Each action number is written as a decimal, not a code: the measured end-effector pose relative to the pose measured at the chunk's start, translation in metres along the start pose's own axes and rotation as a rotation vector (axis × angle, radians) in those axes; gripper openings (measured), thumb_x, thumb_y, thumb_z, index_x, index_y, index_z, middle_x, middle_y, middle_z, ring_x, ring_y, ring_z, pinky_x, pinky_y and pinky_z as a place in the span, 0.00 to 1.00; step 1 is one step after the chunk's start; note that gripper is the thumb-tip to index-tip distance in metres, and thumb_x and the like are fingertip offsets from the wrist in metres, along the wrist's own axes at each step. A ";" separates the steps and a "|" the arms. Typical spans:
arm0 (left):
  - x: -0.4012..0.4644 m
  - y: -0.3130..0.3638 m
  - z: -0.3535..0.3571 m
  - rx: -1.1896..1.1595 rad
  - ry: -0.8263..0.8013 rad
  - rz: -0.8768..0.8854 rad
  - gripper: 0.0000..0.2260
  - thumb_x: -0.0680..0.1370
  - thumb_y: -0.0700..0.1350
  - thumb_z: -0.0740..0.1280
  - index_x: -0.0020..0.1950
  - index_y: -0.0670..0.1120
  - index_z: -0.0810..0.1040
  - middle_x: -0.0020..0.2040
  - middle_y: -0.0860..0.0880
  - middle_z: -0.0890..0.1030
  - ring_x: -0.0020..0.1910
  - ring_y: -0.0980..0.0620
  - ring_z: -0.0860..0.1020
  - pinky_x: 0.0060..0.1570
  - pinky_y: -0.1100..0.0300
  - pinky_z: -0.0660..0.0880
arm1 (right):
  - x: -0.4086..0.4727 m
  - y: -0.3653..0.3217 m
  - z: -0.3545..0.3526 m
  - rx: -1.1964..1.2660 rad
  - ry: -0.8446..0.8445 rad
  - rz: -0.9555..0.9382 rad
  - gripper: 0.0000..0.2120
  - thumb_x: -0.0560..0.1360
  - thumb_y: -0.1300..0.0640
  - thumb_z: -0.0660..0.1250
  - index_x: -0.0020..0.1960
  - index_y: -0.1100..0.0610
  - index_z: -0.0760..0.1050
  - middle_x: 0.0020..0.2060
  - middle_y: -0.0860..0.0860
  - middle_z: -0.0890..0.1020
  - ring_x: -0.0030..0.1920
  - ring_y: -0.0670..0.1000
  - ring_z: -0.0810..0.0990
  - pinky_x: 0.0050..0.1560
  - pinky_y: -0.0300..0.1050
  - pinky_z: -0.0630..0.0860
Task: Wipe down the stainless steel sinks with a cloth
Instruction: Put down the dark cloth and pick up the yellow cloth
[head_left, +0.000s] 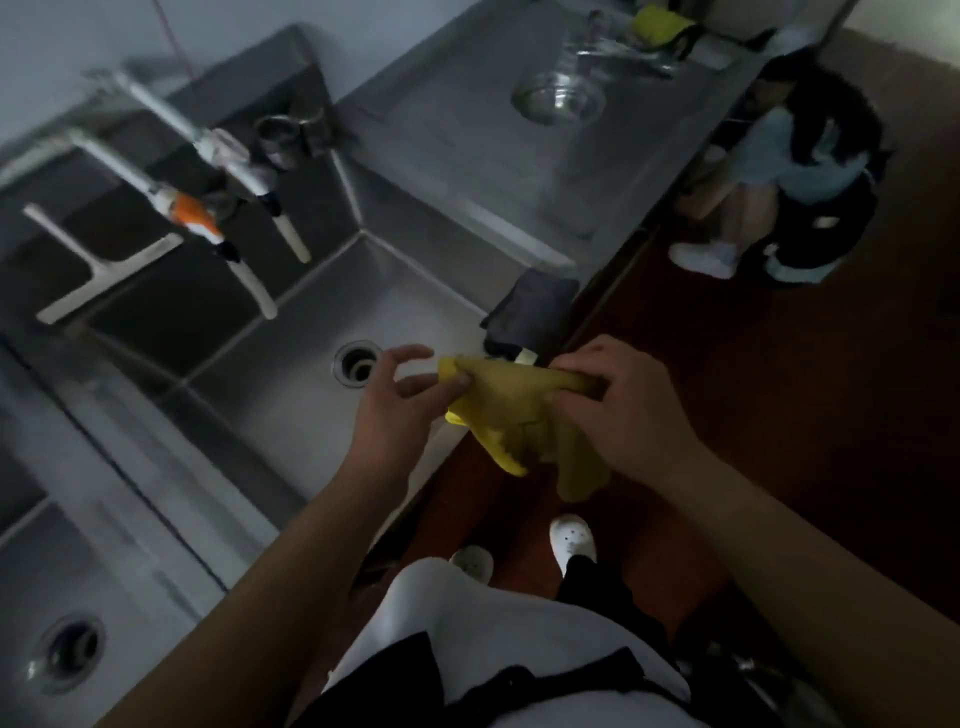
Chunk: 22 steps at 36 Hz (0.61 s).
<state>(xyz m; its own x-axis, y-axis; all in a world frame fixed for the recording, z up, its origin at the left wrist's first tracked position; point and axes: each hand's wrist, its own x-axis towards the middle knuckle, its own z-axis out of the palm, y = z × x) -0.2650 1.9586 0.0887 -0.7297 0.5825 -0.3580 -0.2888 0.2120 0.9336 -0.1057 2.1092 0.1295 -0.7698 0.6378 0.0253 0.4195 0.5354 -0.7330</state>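
A yellow cloth (511, 410) hangs bunched between both my hands, just over the front edge of the middle stainless steel sink (291, 384). My left hand (400, 395) pinches the cloth's left end with thumb and fingertips, its other fingers spread above the drain (357, 364). Closed around the cloth's right end is my right hand (623, 400). A second sink (119, 571) lies at the lower left with its own drain, and a third basin (467, 119) sits at the upper right.
White taps (244, 176) jut over the middle sink from the back wall. A dark folded cloth (535, 312) rests on the sink's front right corner. Another person (789, 182) crouches on the red-brown floor to the right. A yellow cloth (657, 23) lies by the far basin.
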 end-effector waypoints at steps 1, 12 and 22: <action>-0.001 0.000 0.003 0.022 0.030 0.032 0.18 0.72 0.46 0.76 0.58 0.54 0.75 0.42 0.56 0.84 0.43 0.55 0.83 0.40 0.62 0.79 | 0.010 0.005 -0.003 0.000 -0.032 -0.027 0.12 0.71 0.58 0.75 0.54 0.56 0.83 0.47 0.47 0.80 0.48 0.44 0.79 0.48 0.33 0.71; -0.029 0.001 0.048 -0.114 0.245 -0.029 0.11 0.77 0.40 0.69 0.58 0.48 0.80 0.45 0.49 0.84 0.46 0.47 0.81 0.48 0.51 0.81 | 0.078 0.040 -0.011 0.116 -0.369 -0.272 0.13 0.72 0.58 0.74 0.56 0.54 0.83 0.45 0.45 0.79 0.46 0.41 0.79 0.47 0.33 0.74; -0.044 -0.009 0.056 -0.302 0.266 0.009 0.09 0.74 0.38 0.69 0.53 0.46 0.80 0.53 0.47 0.79 0.43 0.50 0.79 0.35 0.59 0.78 | 0.095 0.028 -0.001 0.126 -0.522 -0.424 0.11 0.72 0.61 0.74 0.54 0.59 0.83 0.46 0.53 0.81 0.47 0.48 0.80 0.51 0.49 0.79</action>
<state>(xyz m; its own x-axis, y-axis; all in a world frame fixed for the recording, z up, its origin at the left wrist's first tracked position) -0.1957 1.9747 0.0965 -0.8568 0.3512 -0.3776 -0.4215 -0.0552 0.9051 -0.1664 2.1857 0.1118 -0.9996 0.0194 0.0195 -0.0043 0.5912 -0.8065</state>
